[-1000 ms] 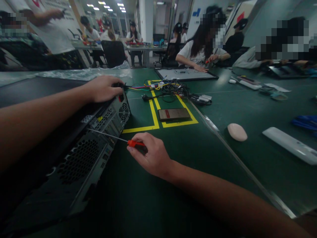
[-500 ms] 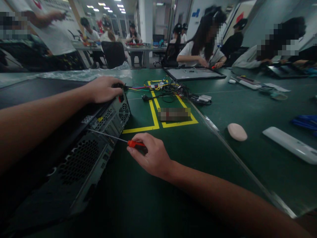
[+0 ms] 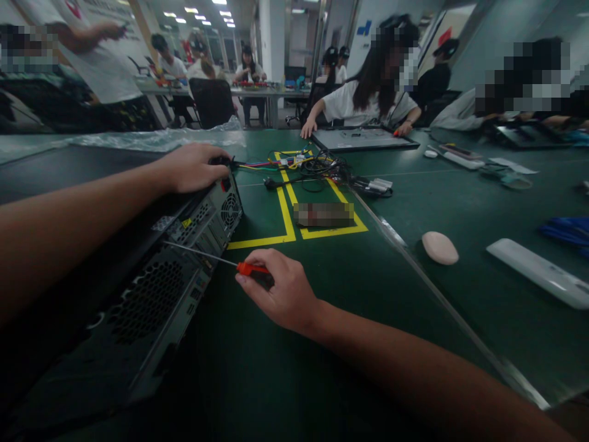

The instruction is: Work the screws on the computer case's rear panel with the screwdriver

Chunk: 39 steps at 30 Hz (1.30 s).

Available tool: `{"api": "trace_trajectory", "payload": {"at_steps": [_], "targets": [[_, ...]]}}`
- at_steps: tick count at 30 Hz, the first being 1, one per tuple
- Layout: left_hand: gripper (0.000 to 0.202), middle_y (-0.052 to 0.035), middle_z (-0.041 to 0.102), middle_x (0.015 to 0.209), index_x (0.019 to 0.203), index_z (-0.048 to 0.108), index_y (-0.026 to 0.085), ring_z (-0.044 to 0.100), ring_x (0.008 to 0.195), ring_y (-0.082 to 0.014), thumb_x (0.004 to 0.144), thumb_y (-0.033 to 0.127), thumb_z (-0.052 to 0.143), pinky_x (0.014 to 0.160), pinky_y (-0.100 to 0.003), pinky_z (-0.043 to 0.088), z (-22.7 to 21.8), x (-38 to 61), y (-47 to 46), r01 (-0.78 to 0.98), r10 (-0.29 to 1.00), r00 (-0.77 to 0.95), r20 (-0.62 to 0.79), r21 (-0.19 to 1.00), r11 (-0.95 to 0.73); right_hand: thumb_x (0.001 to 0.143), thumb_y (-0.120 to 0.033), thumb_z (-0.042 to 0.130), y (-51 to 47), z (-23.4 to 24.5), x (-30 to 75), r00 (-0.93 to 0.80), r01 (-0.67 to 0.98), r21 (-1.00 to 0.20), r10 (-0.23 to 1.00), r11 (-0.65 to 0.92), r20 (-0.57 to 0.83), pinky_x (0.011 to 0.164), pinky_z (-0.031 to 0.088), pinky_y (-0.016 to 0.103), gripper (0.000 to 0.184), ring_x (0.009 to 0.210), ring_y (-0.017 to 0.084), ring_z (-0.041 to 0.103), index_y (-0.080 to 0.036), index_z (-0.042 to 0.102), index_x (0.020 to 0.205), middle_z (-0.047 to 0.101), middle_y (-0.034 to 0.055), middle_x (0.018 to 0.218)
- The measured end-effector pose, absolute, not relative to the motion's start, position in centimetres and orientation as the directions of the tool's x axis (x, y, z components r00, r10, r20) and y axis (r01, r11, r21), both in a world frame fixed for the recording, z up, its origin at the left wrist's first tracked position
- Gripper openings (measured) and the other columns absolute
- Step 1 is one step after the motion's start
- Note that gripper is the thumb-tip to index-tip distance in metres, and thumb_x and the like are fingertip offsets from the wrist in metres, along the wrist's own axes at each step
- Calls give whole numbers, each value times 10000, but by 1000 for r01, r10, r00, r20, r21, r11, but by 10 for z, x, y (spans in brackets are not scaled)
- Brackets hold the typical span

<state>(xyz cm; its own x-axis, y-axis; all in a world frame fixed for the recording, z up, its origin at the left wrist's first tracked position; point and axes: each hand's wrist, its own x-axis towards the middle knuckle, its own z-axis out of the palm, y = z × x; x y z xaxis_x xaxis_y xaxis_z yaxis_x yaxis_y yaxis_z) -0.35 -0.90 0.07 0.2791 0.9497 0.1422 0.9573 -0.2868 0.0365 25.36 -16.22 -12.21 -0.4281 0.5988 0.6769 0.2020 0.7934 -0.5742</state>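
Observation:
A computer case (image 3: 151, 288) lies on its side on the green table (image 3: 322, 344), its perforated rear panel facing me. My left hand (image 3: 193, 167) rests curled over the case's far top corner, pressing on it. My right hand (image 3: 280, 288) is closed round the red handle of a screwdriver (image 3: 216, 260). Its thin metal shaft runs left, and the tip meets the rear panel near the upper edge. A bundle of coloured cables (image 3: 299, 164) trails from the case's far end.
A flat dark device (image 3: 324, 213) lies in a yellow-taped box. A pink oval object (image 3: 440, 247) and a white bar (image 3: 538, 272) lie to the right, past a metal strip. Other people work at a flat panel (image 3: 363, 139) and at tables behind.
My hands and the screwdriver have barely shifted. The person across the table has stretched an arm out to the panel's left corner.

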Motion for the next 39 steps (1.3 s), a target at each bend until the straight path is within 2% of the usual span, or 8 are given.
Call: {"api": "trace_trajectory", "payload": {"at_steps": [4, 17, 22, 34, 39], "targets": [[716, -171, 675, 1422, 1429, 667, 124, 610, 1306, -371, 898, 519, 393, 1136, -486, 442, 0, -5, -8, 956, 948, 281, 146, 39, -289, 1052, -400, 621, -162, -123, 253, -448, 226, -586, 618, 778, 647, 801, 588, 304, 211, 884, 169, 725, -204, 638, 1128, 752, 56, 1018], [709, -175, 686, 1413, 1436, 673, 118, 601, 1318, -381, 900, 504, 414, 1149, -500, 438, -1, -6, -6, 951, 944, 293, 153, 53, -304, 1045, -371, 636, -161, -124, 252, -418, 200, -570, 596, 797, 686, 810, 596, 306, 200, 885, 170, 731, -190, 640, 1130, 758, 63, 1023], [734, -215, 668, 1428, 1434, 665, 78, 604, 1319, -394, 899, 501, 392, 1145, -502, 438, -1, -6, -6, 949, 941, 304, 151, 42, -314, 1050, -384, 623, -162, -123, 253, -437, 218, -582, 612, 783, 659, 824, 597, 316, 205, 893, 174, 731, -199, 643, 1135, 758, 61, 1031], [703, -168, 692, 1388, 1414, 674, 118, 621, 1287, -360, 901, 503, 386, 1118, -474, 457, 0, -3, -8, 955, 946, 289, 148, 24, -296, 1042, -409, 629, -164, -124, 253, -422, 225, -587, 621, 778, 661, 812, 593, 304, 227, 862, 169, 723, -200, 656, 1128, 759, 57, 997], [721, -192, 691, 1379, 1393, 682, 91, 630, 1271, -363, 896, 511, 370, 1113, -475, 458, 0, -4, -7, 948, 938, 310, 154, 30, -318, 1047, -433, 620, -165, -122, 253, -400, 239, -581, 624, 778, 671, 820, 591, 302, 255, 864, 170, 718, -194, 681, 1114, 764, 62, 992]]}}
